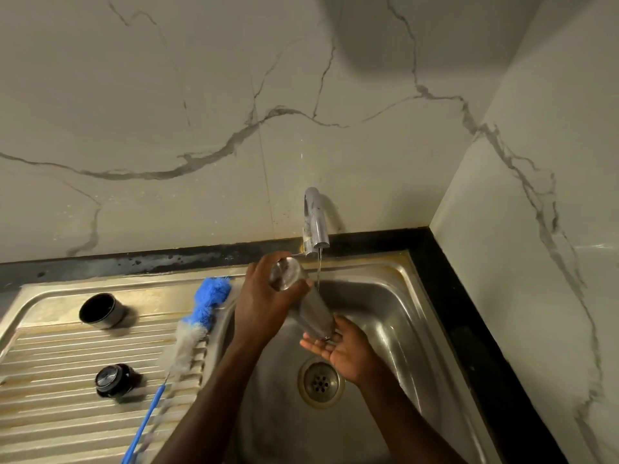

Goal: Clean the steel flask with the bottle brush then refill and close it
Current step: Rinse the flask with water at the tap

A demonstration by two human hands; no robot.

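While left hand (264, 303) grips the blurred flask (303, 303), right hand (341, 349) lies open-palmed.

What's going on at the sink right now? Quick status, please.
Left hand grips the steel flask, tipped mouth-down over the sink. Right hand open, cupped under its mouth. Tap running. Bottle brush lies on the drainboard; nothing in the way.

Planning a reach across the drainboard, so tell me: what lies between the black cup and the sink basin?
In the head view, the bottle brush lies between the black cup and the sink basin.
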